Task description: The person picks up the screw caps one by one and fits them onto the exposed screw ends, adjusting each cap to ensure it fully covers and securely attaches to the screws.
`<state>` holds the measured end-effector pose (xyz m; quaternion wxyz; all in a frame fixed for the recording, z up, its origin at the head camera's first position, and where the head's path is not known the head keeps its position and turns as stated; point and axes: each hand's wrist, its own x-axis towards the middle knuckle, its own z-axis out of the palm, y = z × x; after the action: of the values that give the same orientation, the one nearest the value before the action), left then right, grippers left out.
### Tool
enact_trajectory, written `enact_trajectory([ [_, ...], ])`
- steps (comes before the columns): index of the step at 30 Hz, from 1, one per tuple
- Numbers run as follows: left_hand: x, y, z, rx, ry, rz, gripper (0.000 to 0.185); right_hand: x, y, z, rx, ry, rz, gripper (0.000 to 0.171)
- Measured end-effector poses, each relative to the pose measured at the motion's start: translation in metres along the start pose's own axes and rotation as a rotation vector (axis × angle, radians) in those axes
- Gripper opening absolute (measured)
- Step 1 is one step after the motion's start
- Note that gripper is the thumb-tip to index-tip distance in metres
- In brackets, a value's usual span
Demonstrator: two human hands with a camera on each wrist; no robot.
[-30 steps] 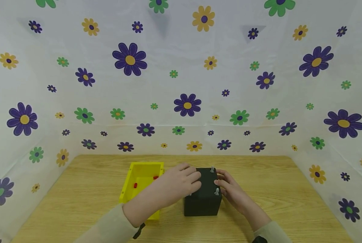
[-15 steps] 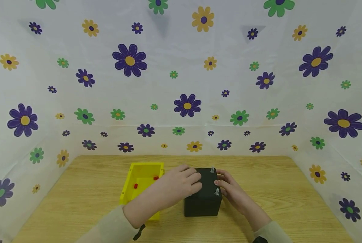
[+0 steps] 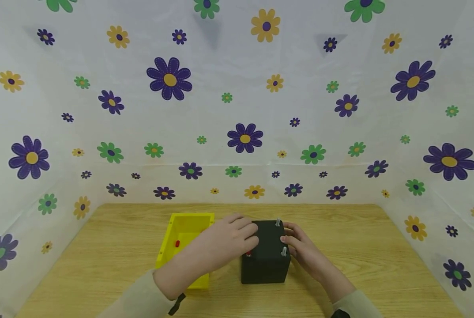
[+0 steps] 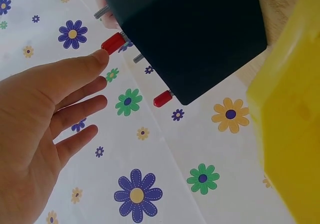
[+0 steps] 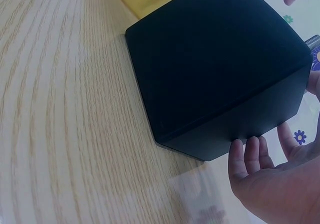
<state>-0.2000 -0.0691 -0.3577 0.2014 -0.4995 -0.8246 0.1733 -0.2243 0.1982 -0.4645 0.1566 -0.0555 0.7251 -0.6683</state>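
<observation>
A black box (image 3: 266, 260) stands on the wooden table (image 3: 114, 247). Grey bolts (image 3: 278, 221) stick up from its top on the right side. A red cap (image 3: 248, 253) sits on the front left bolt. My left hand (image 3: 246, 234) hovers at the box's left top edge. In the left wrist view my left hand (image 4: 95, 78) has straight fingers, and the index tip is almost at another red cap (image 4: 113, 42) on the black box (image 4: 195, 33). My right hand (image 3: 290, 240) rests flat against the box's right side, its fingertips (image 5: 245, 156) on the box's edge.
A yellow bin (image 3: 165, 254) stands just left of the box, with a red piece (image 3: 177, 243) inside; my left forearm crosses over it. Flowered sheets wall in the table on three sides. Bare wood (image 5: 60, 108) lies in front of the box.
My left hand has drawn back to the left off the box top, uncovering a red cap at the front left bolt. The right hand and box have not moved.
</observation>
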Motion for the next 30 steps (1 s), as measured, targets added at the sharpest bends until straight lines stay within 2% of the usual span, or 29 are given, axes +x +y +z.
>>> enact_trajectory([
  [8,-0.0027,0.0018,0.0026,-0.008,0.006,0.017,0.018,-0.0009,-0.0009,0.0009,0.008,0.001,0.005,0.063],
  [26,-0.0066,0.0029,0.0072,-0.002,0.053,0.023,0.023,-0.0003,-0.0010,0.0004,0.005,0.004,0.002,0.061],
  [30,-0.0069,0.0035,0.0077,-0.002,0.023,0.021,0.028,-0.0009,-0.0015,0.0007,0.004,0.005,0.008,0.063],
])
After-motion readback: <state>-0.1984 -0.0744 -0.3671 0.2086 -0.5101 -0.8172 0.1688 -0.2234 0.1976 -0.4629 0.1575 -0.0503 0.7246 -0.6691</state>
